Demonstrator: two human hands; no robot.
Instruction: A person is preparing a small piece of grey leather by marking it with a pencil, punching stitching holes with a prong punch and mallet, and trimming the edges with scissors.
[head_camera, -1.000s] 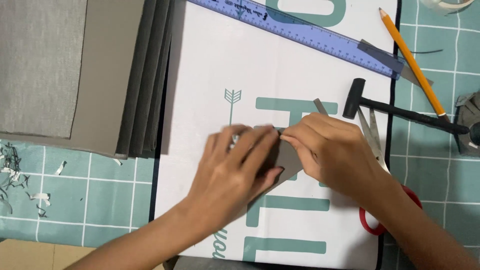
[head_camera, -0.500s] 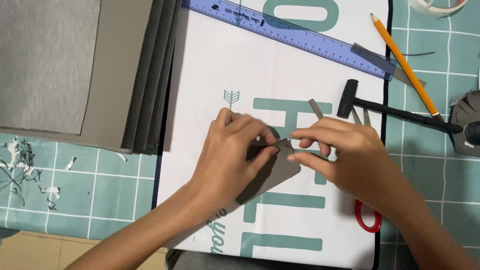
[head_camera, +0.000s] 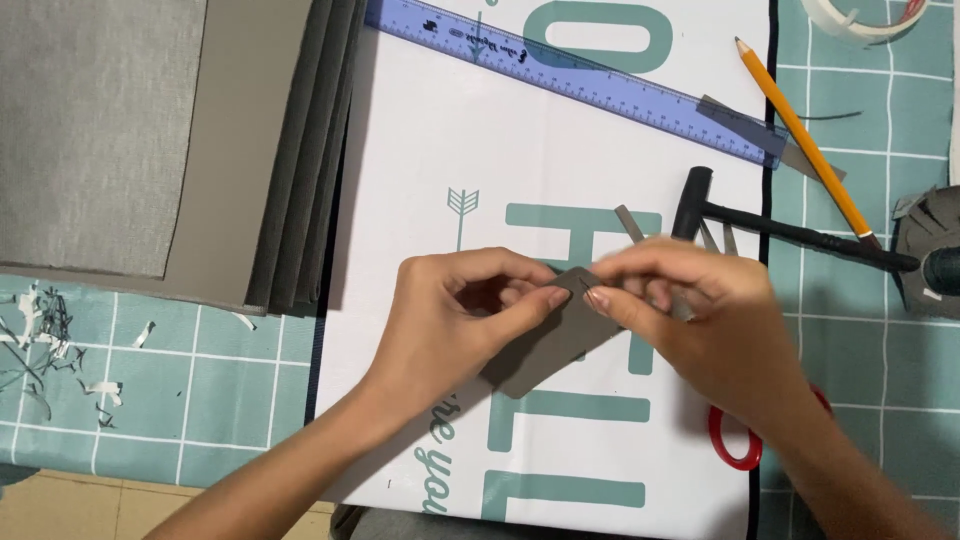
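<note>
- Currently both hands meet over the middle of the white printed sheet (head_camera: 420, 200): the left hand (head_camera: 455, 315) pinches one edge of a small grey piece (head_camera: 560, 335) between thumb and fingertip, and the right hand (head_camera: 690, 315) pinches the same top edge from the other side.
- That small grey piece is held just above the sheet, its upper corner between the two sets of fingertips and its lower part hanging toward the person (it looks folded or creased along the top, though the blur of the right hand makes that hard to confirm).
- Judging by what lies about, cutting is already done: pale shavings (head_camera: 40, 340) are scattered on the green cutting mat (head_camera: 180, 400) at the left, and red-handled scissors (head_camera: 735, 450) lie under the right wrist.
- Marking tools are set aside, untouched: a blue ruler (head_camera: 570, 75), an orange pencil (head_camera: 800, 135) and a black hammer (head_camera: 760, 225).
- A stack of large grey sheets (head_camera: 150, 140) sits at the upper left of the desk, apparently uncut.
- What seems left is shaping this one piece; no finished item shows anywhere in view.
</note>
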